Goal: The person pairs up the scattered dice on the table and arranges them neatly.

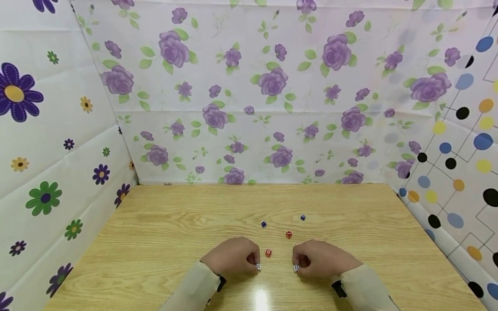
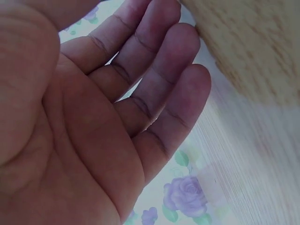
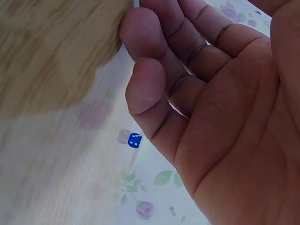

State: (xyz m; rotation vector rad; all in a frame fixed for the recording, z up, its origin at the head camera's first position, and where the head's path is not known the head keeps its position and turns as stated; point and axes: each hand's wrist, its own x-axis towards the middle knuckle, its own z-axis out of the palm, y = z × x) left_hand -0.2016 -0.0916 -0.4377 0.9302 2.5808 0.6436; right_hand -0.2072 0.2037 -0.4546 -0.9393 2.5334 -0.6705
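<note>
My left hand (image 1: 235, 255) pinches a white die (image 1: 258, 267) with dark pips between thumb and fingertips, low over the wooden table. Across from it, my right hand (image 1: 320, 258) pinches a second white die (image 1: 296, 268) the same way. Between the hands, slightly farther out, lies a red die (image 1: 268, 253), and another red die (image 1: 289, 234) sits beyond it to the right. Both wrist views show the palm with curled fingers; the white dice are hidden there. A blue die (image 3: 135, 140) appears past the right hand's fingers in the right wrist view.
Toward the back of the wooden table (image 1: 175, 224) lie two blue dice, one left (image 1: 263, 224) and one right (image 1: 303, 217). A purple-flowered sheet (image 1: 249, 129) hangs along the table's far edge. Patterned sheets also stand at the left and right sides.
</note>
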